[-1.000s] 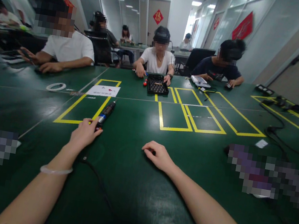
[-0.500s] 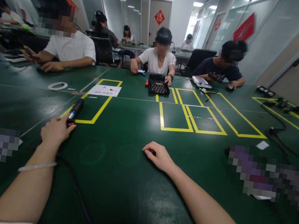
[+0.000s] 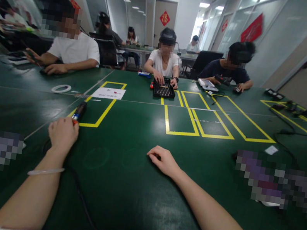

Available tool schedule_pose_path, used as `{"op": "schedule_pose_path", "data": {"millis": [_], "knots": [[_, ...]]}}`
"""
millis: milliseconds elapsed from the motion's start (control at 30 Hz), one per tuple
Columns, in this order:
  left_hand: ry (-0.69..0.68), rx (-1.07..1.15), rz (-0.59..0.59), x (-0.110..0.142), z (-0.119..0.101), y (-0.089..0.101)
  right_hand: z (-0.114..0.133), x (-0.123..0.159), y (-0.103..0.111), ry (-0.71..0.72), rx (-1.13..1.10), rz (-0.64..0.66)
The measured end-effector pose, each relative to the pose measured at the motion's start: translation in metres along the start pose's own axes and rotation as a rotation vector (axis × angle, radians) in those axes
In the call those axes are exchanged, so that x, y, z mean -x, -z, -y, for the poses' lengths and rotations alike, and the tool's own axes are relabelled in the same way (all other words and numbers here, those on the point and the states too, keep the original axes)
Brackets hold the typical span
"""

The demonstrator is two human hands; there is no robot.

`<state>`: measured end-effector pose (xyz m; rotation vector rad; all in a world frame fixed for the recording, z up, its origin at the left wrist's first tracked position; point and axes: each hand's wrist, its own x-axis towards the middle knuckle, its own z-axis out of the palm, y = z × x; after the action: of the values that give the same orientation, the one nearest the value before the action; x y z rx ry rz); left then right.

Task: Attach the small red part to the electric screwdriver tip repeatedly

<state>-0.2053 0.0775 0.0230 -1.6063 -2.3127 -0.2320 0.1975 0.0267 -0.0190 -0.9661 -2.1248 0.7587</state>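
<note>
My left hand (image 3: 63, 134) is closed around a black, cylinder-shaped corded tool (image 3: 79, 111) on the left of the table. The tool has a blue and silver band and a red-orange part by my fingers, and its far end points away from me. From beneath my wrist, a black cable (image 3: 81, 197) curves toward the table's front edge. My right hand (image 3: 165, 161) rests on the green tabletop, right of the middle. Its fingers are loosely curled together toward the thumb, with nothing visible in them. Faint ring marks (image 3: 97, 157) show on the surface between my hands.
Yellow tape outlines (image 3: 182, 134) mark the green table (image 3: 112, 218). A white paper sheet (image 3: 109, 92) and a white ring (image 3: 61, 88) lie beyond my left hand. Across the table, a person handles a black tray (image 3: 163, 93). Blurred-out items flank me on both sides.
My left hand has turned slightly and shifted right, still on the tool. My right hand stays put. The person opposite has brought a hand from a blue-and-white item to the black tray.
</note>
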Motion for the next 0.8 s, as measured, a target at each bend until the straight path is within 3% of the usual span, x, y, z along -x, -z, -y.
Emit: {"op": "schedule_pose_path", "data": {"millis": [67, 200, 300, 400, 567, 700, 800], "knots": [[-0.094, 0.193, 0.022, 0.003, -0.017, 0.005, 0.0, 0.0, -0.001, -0.002, 0.005, 0.001], [-0.376, 0.704, 0.213, 0.025, -0.067, 0.017, 0.0, 0.0, -0.001, -0.005, 0.015, 0.009], [-0.572, 0.886, 0.421, 0.054, -0.107, 0.031, 0.0, 0.0, -0.002, 0.001, 0.02, 0.019], [-0.666, 0.987, 0.617, 0.082, -0.133, 0.043, 0.001, 0.001, -0.006, 0.011, -0.008, 0.025], [-0.759, 1.023, 0.78, 0.105, -0.148, 0.044, 0.006, 0.002, -0.009, 0.059, 0.02, 0.054], [-0.804, 1.031, 0.832, 0.11, -0.151, 0.042, 0.01, 0.001, -0.009, 0.103, 0.089, 0.088], [-0.794, 1.074, 0.832, 0.111, -0.152, 0.046, 0.01, 0.001, -0.008, 0.045, 0.056, 0.077]]}}
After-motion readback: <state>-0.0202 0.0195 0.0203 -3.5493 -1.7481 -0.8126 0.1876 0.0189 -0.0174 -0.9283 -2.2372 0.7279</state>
